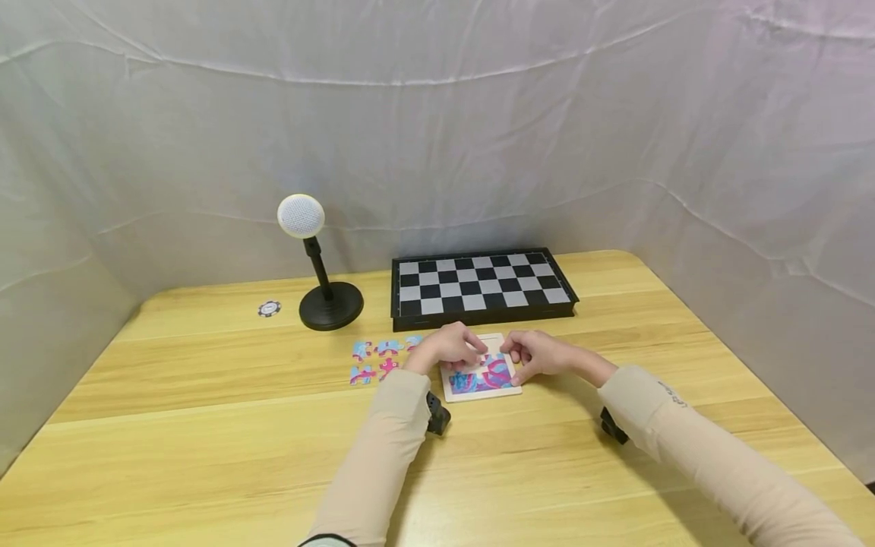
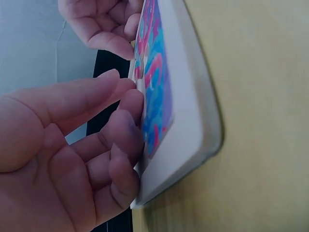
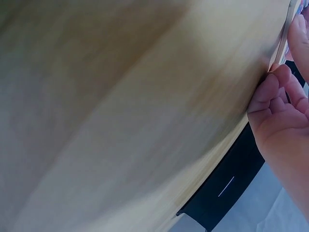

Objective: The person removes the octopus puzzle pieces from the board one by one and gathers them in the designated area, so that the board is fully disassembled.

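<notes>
Though incomplete, puzzle (image 1: 497, 373) between hands (image 1: 451, 346) (image 1: 542, 354).

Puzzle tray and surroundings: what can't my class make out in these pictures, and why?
Head: upper-left of the puzzle tray, behind the left hand.
Left wrist: whether that hand pinches anything; its overlapping fingers hide it.
Right wrist: tray mostly cut off by the edge.
Head: markings on the poker chip, too small.

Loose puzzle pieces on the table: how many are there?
5 loose pieces: three in a far row, two in a nearer row, left of the puzzle tray. The left arm may hide more.
</notes>
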A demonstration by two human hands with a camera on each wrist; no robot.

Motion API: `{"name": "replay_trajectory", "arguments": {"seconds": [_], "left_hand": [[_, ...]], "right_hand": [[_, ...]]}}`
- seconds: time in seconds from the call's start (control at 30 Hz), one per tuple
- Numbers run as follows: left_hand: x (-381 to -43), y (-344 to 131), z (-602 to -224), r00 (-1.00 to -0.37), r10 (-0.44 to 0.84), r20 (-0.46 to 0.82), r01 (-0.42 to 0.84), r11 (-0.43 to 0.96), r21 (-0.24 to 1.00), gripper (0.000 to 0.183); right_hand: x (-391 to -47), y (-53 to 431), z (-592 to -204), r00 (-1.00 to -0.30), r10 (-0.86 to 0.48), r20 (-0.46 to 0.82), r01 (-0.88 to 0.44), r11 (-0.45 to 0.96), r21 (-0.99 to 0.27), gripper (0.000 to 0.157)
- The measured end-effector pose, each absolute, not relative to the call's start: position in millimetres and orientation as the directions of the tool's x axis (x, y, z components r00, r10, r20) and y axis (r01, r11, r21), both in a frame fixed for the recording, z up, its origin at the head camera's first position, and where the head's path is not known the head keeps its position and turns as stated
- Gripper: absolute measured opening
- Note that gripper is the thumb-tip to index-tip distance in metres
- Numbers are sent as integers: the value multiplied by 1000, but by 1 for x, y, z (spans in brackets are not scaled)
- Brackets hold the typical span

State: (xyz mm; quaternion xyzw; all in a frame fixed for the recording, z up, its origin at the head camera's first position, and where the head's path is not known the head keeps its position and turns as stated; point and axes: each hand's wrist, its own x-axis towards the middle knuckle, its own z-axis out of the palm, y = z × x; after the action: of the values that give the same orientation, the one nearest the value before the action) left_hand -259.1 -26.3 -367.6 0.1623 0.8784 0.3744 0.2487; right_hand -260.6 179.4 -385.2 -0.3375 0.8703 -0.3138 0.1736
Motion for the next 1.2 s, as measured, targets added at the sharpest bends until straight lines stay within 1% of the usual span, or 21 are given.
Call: {"name": "replay_trajectory", "arguments": {"seconds": [0.47, 0.8, 1.2], "left_hand": [[-259, -21, -369, -821, 466, -329, 76, 661, 746, 20], [-258, -17, -366, -851, 424, -311, 87, 698, 711, 14], [-254, -17, -360, -868, 408, -282, 98, 698, 710, 12]], "right_hand": [[-259, 180, -384, -706, -701, -100, -458, 560, -690, 43], [-258, 179, -383, -698, -710, -87, -466, 544, -698, 43], [-261, 179, -384, -717, -683, -141, -412, 577, -705, 41]]}}
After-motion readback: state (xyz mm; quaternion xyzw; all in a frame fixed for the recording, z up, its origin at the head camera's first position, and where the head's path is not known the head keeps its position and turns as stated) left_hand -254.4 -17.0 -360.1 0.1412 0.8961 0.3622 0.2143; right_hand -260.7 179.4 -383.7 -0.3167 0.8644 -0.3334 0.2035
